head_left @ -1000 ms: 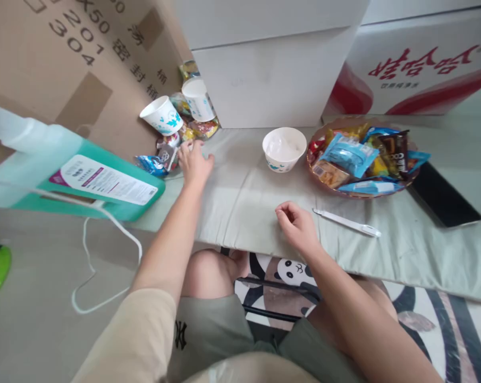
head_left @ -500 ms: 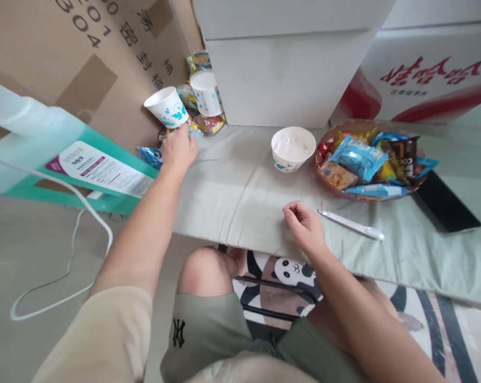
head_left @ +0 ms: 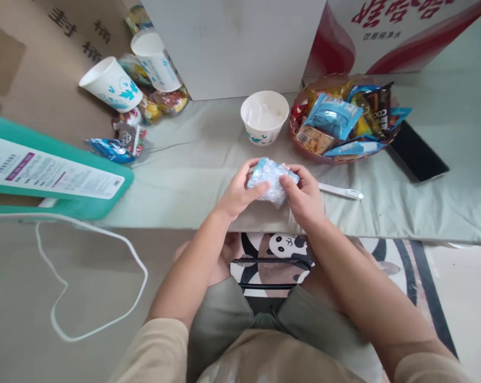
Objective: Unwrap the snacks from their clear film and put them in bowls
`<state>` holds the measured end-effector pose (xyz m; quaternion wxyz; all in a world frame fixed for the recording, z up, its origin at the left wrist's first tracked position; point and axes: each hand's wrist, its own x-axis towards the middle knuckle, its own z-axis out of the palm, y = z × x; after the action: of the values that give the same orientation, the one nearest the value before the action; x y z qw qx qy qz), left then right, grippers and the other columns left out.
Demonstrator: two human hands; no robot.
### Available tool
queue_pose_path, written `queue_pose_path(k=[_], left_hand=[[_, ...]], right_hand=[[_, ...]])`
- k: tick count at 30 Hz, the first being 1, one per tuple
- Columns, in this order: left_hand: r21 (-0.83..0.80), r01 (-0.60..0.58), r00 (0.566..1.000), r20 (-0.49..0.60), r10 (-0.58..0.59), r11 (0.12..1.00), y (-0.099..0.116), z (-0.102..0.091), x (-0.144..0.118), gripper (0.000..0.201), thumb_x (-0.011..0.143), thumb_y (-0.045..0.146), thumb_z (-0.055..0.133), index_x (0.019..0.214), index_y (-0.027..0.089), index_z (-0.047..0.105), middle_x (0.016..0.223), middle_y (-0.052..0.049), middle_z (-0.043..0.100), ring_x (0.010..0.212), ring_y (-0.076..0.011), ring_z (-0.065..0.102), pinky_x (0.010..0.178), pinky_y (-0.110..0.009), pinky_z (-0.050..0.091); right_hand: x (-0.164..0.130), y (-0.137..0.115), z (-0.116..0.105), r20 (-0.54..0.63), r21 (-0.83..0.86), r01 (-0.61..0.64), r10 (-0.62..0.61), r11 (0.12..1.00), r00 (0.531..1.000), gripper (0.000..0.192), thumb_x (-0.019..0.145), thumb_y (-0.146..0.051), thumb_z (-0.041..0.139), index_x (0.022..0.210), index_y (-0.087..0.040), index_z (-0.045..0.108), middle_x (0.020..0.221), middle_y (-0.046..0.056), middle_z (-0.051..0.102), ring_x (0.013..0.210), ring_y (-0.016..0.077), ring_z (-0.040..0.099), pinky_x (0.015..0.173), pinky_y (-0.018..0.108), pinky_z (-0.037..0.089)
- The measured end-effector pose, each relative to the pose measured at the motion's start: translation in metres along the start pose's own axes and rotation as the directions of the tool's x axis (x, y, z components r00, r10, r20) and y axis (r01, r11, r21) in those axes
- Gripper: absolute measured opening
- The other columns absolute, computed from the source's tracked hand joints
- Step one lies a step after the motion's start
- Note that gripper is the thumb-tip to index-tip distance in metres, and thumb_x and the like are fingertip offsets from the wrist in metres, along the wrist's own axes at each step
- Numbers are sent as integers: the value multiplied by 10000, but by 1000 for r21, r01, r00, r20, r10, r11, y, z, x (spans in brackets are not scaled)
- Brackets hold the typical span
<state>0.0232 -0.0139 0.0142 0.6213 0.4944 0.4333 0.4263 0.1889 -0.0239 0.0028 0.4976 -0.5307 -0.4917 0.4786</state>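
Both hands hold one small snack packet [head_left: 270,181] over the front of the cloth-covered surface. It has clear, crinkled wrapping with blue edges. My left hand [head_left: 240,190] grips its left side, thumb on top. On the right side, my right hand [head_left: 304,194] pinches it, thumb also on top. A slim white tool [head_left: 342,191] lies just right of my right hand, which hides its left end. Beyond the hands stands a white paper bowl [head_left: 263,125] with blue leaf prints and something whitish or clear inside. To its right is a basket [head_left: 336,158] heaped with wrapped snacks.
At the left, a tilted paper cup [head_left: 115,88] and another paper cup [head_left: 156,66] rest among snack packets [head_left: 112,150]. A jug of green liquid [head_left: 104,205] and a white cord [head_left: 144,276] are nearer. White boxes stand behind; a black phone [head_left: 418,151] lies right.
My left hand has come from beside the left paper cup to the middle. My right hand has closed on the packet, now held by both hands. The view has shifted.
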Motion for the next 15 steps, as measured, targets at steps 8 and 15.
queue_pose_path(k=[8, 15], left_hand=[[138, -141, 987, -63, 151, 980, -14, -8, 22, 878, 689, 503, 881, 1428, 304, 450, 1077, -57, 704, 942, -233, 715, 867, -390, 583], [185, -170, 971, -133, 196, 968, -14, -16, 21, 599, 698, 321, 808, 1255, 266, 594, 1167, -81, 704, 976, -232, 707, 800, -327, 581]], right_hand=[[-11, 5, -59, -61, -674, 217, -346, 706, 936, 261, 899, -317, 544, 1102, -202, 661, 1087, 127, 728, 1021, 281, 663, 940, 454, 526], [-28, 12, -105, -19, -902, 87, -238, 423, 971, 297, 931, -313, 498, 1085, -181, 716, 1144, 164, 741, 1043, 334, 636, 936, 487, 485]])
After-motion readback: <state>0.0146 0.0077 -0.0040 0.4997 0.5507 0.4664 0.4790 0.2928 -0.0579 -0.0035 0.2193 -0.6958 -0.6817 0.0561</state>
